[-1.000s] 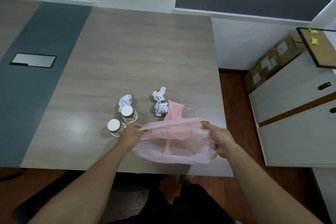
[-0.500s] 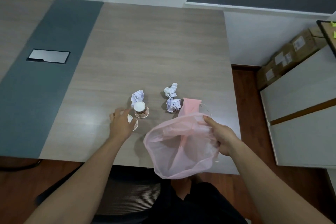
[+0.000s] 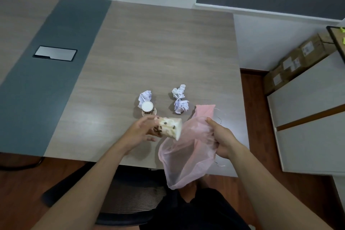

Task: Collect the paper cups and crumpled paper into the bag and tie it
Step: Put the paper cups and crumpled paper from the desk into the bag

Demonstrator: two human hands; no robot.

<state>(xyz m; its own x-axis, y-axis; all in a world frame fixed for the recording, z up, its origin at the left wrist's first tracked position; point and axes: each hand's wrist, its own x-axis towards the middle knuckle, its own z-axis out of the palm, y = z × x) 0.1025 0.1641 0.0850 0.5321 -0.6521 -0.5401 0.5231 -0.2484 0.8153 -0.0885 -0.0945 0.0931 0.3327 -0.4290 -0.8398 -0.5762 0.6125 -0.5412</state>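
The held paper cup (image 3: 169, 129) is carried on its side just left of the mouth of the pink bag (image 3: 186, 158); its long axis runs roughly left to right, and its wide open rim is pointed at the bag while its narrow base is turned away from it; whether the rim touches the plastic cannot be told, since the cup is blurred.

The cup's base end is gripped by the left hand (image 3: 141, 132), with the fingers curled round it and the forearm stretched forward and inward toward the bag; the bag's upper edge is pinched and bunched in the right hand (image 3: 222, 138), thumb on top and fingers closed beneath, so that the bag is held up and hangs down past the near edge of the table (image 3: 158, 52).

A second cup (image 3: 147, 108) is left standing beyond the bag and to its left; one crumpled paper (image 3: 145, 97) lies just behind that cup, and two more (image 3: 178, 91) (image 3: 181, 106) lie straight beyond the bag's mouth.

Half a second earlier the left hand was laid over the nearer cup on the table; that cup is now lifted, tipped sideways and brought to the bag; the bag is hung lower and narrower than before.
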